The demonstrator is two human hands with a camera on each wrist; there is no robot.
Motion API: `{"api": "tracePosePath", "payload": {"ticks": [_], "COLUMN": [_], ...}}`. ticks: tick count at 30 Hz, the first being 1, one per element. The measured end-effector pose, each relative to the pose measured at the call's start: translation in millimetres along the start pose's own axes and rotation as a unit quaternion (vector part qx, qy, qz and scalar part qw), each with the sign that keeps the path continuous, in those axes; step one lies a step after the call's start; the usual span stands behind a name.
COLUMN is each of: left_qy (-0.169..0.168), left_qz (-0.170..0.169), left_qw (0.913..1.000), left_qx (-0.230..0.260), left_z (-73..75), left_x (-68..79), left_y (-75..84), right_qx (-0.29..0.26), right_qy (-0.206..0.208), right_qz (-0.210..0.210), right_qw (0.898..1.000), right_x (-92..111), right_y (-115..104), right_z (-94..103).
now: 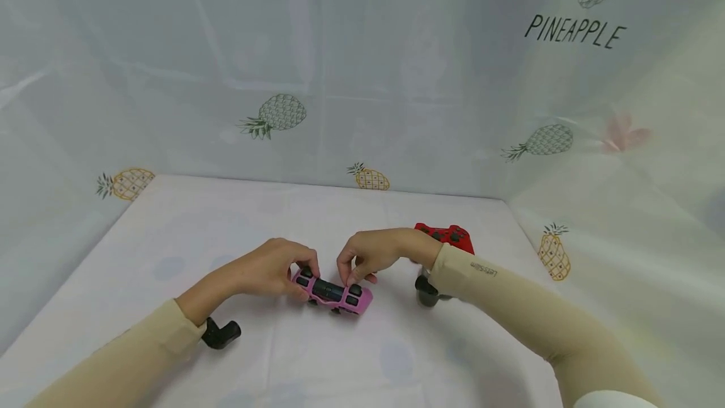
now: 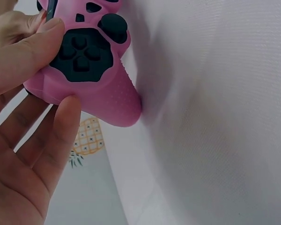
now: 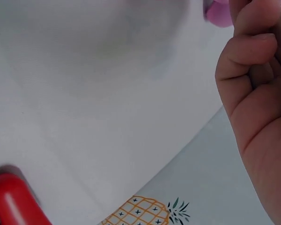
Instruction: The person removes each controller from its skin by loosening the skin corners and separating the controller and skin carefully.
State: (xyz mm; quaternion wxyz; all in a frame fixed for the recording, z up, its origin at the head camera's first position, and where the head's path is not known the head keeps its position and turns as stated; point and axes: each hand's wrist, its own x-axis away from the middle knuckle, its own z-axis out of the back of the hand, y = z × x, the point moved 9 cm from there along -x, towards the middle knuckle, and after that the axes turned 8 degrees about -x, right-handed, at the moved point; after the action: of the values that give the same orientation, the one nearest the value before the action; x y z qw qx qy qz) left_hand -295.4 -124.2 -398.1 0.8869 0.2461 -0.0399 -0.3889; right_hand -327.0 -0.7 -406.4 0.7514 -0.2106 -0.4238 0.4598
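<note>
A pink game controller [image 1: 330, 293] with dark buttons is held up off the white table, tilted toward me. My left hand [image 1: 274, 269] grips its left end; in the left wrist view the thumb lies beside the directional pad [image 2: 79, 52] and the fingers are underneath. A black thumbstick [image 2: 114, 27] shows next to the pad. My right hand [image 1: 370, 255] pinches at the controller's upper edge, right of its middle, with bent fingers. The right wrist view shows those fingers curled, with only a pink end of the controller in sight; the fingertips are partly cut off.
A red game controller [image 1: 450, 236] lies on the table [image 1: 362, 364] behind my right wrist, partly covered by the forearm. Black wrist devices [image 1: 221, 334] hang under both wrists. A pineapple-print curtain [image 1: 396, 80] surrounds the table at the back and sides.
</note>
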Motion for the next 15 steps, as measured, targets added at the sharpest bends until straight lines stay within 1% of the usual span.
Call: {"api": "tracePosePath", "payload": {"ticks": [3, 5, 7, 10, 13, 15], "left_qy": [0.002, 0.004, 0.004, 0.006, 0.009, 0.008], "left_qz": [-0.01, -0.013, -0.011, -0.014, -0.022, -0.028], "left_qw": [0.9998, 0.9997, 0.9996, 0.9995, 0.9991, 0.9986], "left_qx": [-0.016, -0.023, -0.025, -0.026, -0.034, -0.043], "left_z": [-0.8, -1.9, -2.9, -3.8, -2.3, -0.8], "left_x": [2.6, 4.3, 5.3, 5.0, 3.1, 1.4], "left_y": [0.7, 0.9, 0.9, 2.2, 4.5, 7.1], "right_qx": [0.004, -0.002, -0.015, -0.037, -0.057, -0.061], "right_qy": [-0.03, -0.053, -0.064, -0.052, -0.019, -0.002], "right_qz": [-0.003, -0.005, 0.0, 0.014, 0.03, 0.035], "right_qw": [1.0, 0.999, 0.998, 0.998, 0.998, 0.998], "right_x": [-5.8, -9.4, -11.7, -10.2, -3.9, 1.0], "right_y": [-0.2, 0.0, 0.4, 2.3, 5.1, 6.5], "right_z": [-2.9, -5.8, -8.0, -10.6, -12.4, -12.7]}}
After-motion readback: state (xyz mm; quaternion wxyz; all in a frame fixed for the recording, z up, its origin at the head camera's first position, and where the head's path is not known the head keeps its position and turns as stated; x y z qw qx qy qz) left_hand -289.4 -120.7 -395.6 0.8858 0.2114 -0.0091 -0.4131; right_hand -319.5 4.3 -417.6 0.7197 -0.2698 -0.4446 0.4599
